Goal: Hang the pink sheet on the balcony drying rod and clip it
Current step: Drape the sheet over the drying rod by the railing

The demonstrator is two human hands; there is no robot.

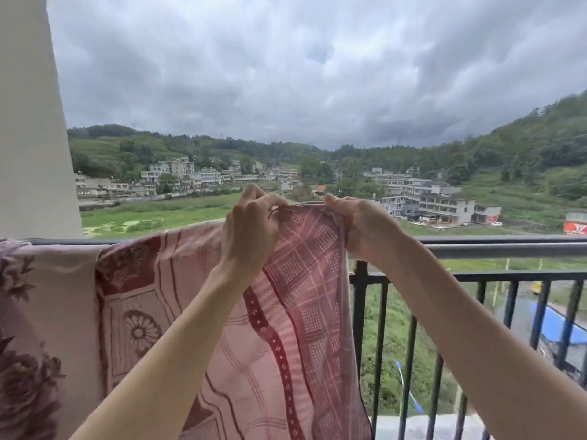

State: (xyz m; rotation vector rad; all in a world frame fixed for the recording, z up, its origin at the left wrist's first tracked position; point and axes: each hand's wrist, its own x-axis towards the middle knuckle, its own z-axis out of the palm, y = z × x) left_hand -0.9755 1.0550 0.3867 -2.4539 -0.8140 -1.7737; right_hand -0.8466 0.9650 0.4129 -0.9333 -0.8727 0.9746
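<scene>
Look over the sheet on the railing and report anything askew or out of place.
The pink sheet hangs unevenly: its left part lies over the top rail, but the right corner is lifted above it, pinched by the left hand and right hand. No clip is visible.

1. The balcony rail [495, 244], a dark rounded top bar, runs level across the view from the white pillar [35, 122] at nine o'clock out to three o'clock.
2. Below it sits a second horizontal bar, with dark vertical balusters [409, 360] dropping toward five o'clock.
3. The pink sheet [152, 296] is draped directly over the top bar from nine o'clock toward the centre, covering the bar there and hanging down on the near side.
4. The sheet's right-hand corner, checked in pink and maroon, is lifted above the bar near the centre.
5. From the centre to three o'clock the bar shows uncovered.
</scene>
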